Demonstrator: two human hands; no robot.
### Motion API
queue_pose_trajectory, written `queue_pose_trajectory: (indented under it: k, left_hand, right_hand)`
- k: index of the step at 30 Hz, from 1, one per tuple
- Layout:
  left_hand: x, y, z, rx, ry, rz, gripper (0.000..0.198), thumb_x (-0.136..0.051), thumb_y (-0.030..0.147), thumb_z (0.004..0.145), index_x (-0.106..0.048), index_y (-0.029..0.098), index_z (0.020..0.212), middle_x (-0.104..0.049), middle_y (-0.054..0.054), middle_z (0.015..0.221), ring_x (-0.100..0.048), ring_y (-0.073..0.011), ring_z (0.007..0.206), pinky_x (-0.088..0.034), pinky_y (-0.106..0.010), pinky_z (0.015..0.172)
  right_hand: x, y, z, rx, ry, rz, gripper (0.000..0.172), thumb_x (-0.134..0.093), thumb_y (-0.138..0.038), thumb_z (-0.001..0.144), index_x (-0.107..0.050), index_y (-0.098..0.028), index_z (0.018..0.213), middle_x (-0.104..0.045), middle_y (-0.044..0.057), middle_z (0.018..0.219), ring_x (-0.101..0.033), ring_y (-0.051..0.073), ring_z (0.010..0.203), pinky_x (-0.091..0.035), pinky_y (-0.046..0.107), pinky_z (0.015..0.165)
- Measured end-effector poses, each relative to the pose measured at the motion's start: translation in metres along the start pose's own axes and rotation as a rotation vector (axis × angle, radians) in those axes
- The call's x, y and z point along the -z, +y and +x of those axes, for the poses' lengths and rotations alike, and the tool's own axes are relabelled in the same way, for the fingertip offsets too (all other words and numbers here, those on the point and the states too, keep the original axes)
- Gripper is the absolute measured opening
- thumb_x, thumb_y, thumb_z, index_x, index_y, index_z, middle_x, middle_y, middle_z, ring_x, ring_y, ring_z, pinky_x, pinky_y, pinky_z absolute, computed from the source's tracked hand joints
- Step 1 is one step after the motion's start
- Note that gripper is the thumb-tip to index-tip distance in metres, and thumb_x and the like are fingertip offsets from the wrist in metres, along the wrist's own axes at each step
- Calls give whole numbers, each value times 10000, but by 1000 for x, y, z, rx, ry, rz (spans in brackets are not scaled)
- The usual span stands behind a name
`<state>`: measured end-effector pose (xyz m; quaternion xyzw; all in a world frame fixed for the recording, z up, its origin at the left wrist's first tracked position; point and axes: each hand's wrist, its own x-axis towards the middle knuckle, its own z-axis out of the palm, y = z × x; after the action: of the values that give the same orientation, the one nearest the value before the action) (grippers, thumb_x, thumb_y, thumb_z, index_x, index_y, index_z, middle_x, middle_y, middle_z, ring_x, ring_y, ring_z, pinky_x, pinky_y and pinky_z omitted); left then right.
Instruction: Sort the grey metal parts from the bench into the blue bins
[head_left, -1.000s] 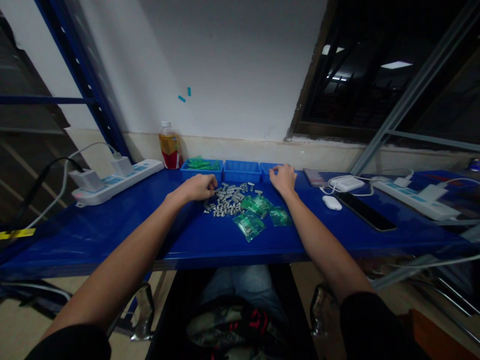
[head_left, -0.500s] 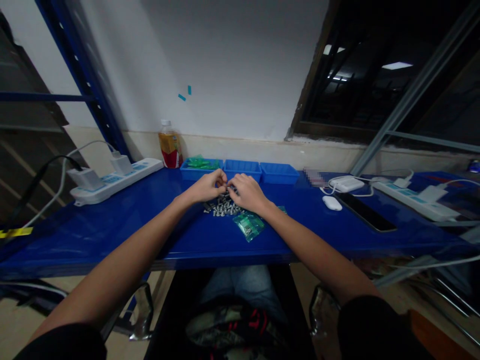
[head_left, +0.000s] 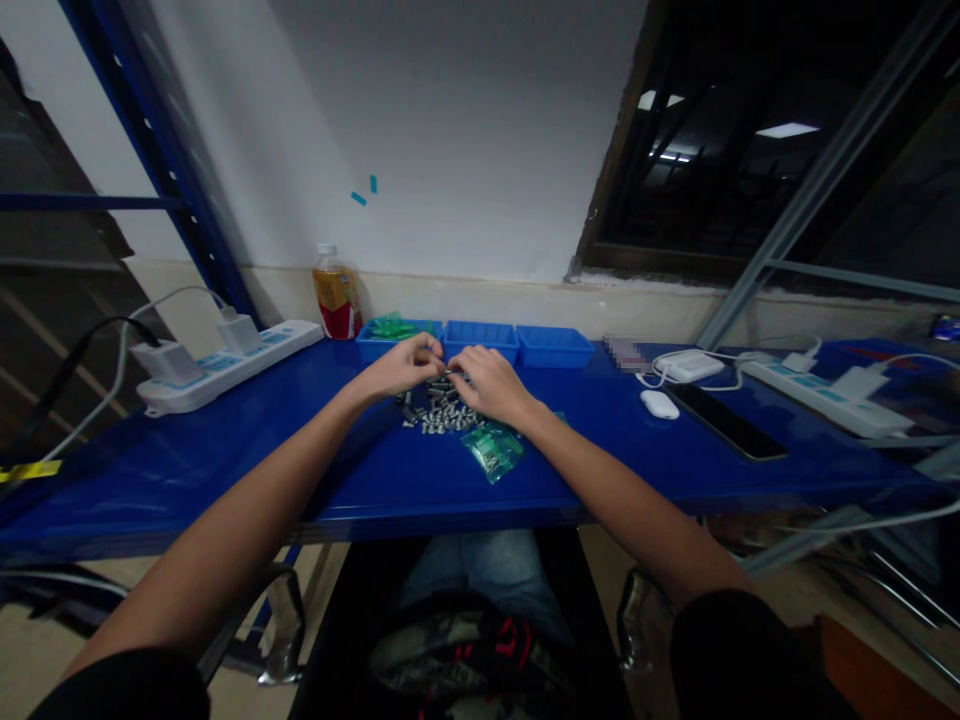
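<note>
Above a pile of small silvery metal parts that look like screws, my two hands nearly meet. My left hand has its thumb and fingers curled into a pinch. Thumb and fingertips of my right hand are also pinched, close to the left fingertips. Whatever sits between the fingers is too small to name. Just in front of my right wrist lies a small green clear bag with metal pieces in it. Behind the hands stands a blue tray containing green bags.
Two more blue trays stand along the wall beside the first. A drink bottle and a power strip are at the left. On the right lie a white earbud case, a phone and another power strip with cables.
My left hand has drawn slightly left, so a small gap opens between the fingertips of both hands. The right hand stays almost in place. The whole view has shifted a little.
</note>
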<state>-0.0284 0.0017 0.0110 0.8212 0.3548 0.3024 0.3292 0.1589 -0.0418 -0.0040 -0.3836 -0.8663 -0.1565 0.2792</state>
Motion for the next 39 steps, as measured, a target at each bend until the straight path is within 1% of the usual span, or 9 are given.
queue_pose_trajectory:
  k: [5,9,13,17,22,26,31,35,39]
  left_hand:
    - [15,7,-4,-55,-163,288,288,-502,322,749,-624,119,913,-680,-46,796,-604,-137,703,-442,-224,655]
    - [23,-1,-5,-57,-301,564,237,-520,257,716,-702,149,822,-704,-15,773,-614,-123,670,-420,-187,629]
    - [19,-12,-3,-64,-361,599,224,-537,242,706,-723,184,816,-706,9,736,-601,-111,615,-403,-175,588]
    - [13,-12,-3,-80,-372,630,225,-520,220,712,-727,197,796,-695,21,692,-582,-109,581,-391,-186,580]
    - [11,-9,-4,-58,-361,713,227,-505,198,698,-714,197,785,-701,6,710,-590,-116,593,-380,-192,571]
    - [11,-4,-3,-25,-196,741,242,-527,213,685,-721,189,829,-715,-31,774,-618,-145,657,-389,-209,595]
    - [11,13,-3,11,33,541,277,-513,238,720,-717,108,856,-709,-74,786,-613,-151,672,-409,-218,621]
    - [5,19,-4,17,38,380,252,-514,244,704,-698,89,779,-650,-31,635,-536,-113,567,-365,-199,538]
    - [-1,17,-3,25,-1,324,203,-510,230,673,-662,97,680,-584,1,559,-475,-94,525,-317,-192,497]
  right_hand:
    - [3,21,2,-168,109,24,223,-439,-292,888,-586,-177,766,-593,57,818,-505,190,833,-354,308,758]
    - [7,75,-11,-474,257,2,214,-462,-278,847,-608,-167,738,-606,67,799,-533,195,817,-383,303,771]
    - [10,121,-33,-797,255,-55,225,-487,-300,808,-653,-156,760,-629,93,823,-549,216,830,-401,321,786]
    - [10,133,-43,-981,219,-131,272,-477,-353,817,-679,-173,850,-622,119,953,-521,266,955,-396,382,818]
    - [10,129,-44,-1044,150,-189,297,-481,-389,830,-681,-180,897,-585,145,1070,-439,330,1084,-370,473,845]
    - [14,112,-33,-908,166,-155,322,-489,-419,836,-661,-160,922,-591,148,1038,-466,315,1051,-370,455,847]
    - [13,40,-3,-315,90,102,213,-536,-330,830,-598,-180,968,-620,52,871,-534,215,878,-384,359,815]
    - [6,-6,8,-54,62,116,136,-504,-204,837,-576,-168,946,-599,75,930,-511,213,905,-389,342,804]
    - [3,-11,5,7,44,149,135,-449,-122,844,-564,-162,903,-592,79,914,-505,202,887,-392,334,826]
